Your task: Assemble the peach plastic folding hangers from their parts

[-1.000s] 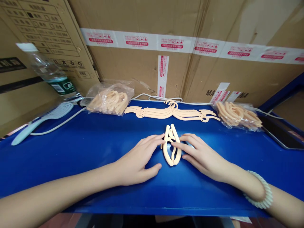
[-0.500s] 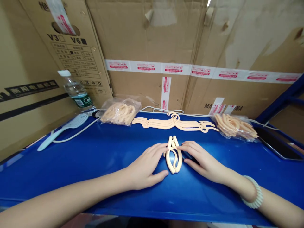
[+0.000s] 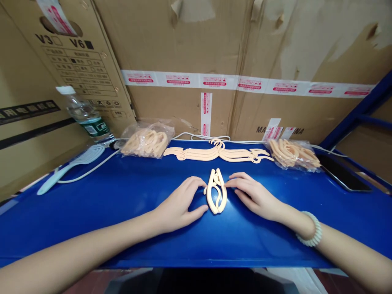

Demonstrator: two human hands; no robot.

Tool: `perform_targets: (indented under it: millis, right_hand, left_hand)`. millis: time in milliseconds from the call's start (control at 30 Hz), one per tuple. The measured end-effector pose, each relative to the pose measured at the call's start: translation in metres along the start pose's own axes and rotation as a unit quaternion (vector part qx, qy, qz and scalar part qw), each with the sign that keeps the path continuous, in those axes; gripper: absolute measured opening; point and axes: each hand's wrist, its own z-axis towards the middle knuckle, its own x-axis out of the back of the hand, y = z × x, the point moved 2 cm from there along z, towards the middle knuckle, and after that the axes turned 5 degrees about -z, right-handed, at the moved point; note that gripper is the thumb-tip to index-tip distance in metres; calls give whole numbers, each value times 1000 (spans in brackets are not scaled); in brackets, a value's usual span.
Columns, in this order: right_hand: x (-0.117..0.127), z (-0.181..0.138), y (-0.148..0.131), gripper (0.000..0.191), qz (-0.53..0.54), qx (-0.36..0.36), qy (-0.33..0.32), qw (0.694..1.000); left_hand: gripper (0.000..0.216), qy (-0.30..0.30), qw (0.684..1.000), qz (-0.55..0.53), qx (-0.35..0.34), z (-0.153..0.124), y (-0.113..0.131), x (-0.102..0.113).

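A cream folding clothes hanger (image 3: 210, 196) lies folded on the blue table between my two hands, its hook tucked inside the arms. My left hand (image 3: 180, 204) rests at its left side, thumb and fingers apart, with the fingertips close to the hanger's edge. On the other side, my right hand (image 3: 254, 194) has its fingers stretched toward the hanger; one fingertip is at or very near its right arm. Neither hand grips it. Behind it, several unfolded hangers (image 3: 202, 154) lie stacked with their hooks together.
Clear bags of folded hangers lie at left (image 3: 147, 142) and right (image 3: 294, 154). A phone (image 3: 344, 173), a pale blue hairbrush (image 3: 73, 165), a water bottle (image 3: 87, 116) and a white cable (image 3: 88, 173) are around the table (image 3: 128, 192). Cardboard (image 3: 171, 106) stands along the back.
Both hands have drawn slightly apart from the folded hanger, leaving it lying between them. The whole view has shifted a little, so everything appears further left and higher.
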Motion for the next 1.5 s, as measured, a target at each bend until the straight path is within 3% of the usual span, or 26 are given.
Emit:
perform_targets:
  millis: [200, 467, 700, 1100, 1500]
  right_hand:
    - [3, -5, 2, 38, -15, 13, -42, 999]
    - [4, -7, -6, 34, -22, 35, -29, 999]
    - [3, -8, -13, 35, -12, 50, -55, 997]
    - [-3, -8, -5, 53, -82, 17, -98, 992]
    - [-1, -8, -5, 56, -101, 31, -102, 989]
  left_hand:
    - [38, -5, 1000, -4, 5, 0, 1, 1]
    - [27, -4, 1000, 8, -6, -4, 2, 4]
    - [35, -42, 993, 100, -52, -12, 7, 2]
    - [53, -64, 982, 178, -21, -12, -8, 4]
    - [50, -45, 984, 169, -30, -12, -9, 3]
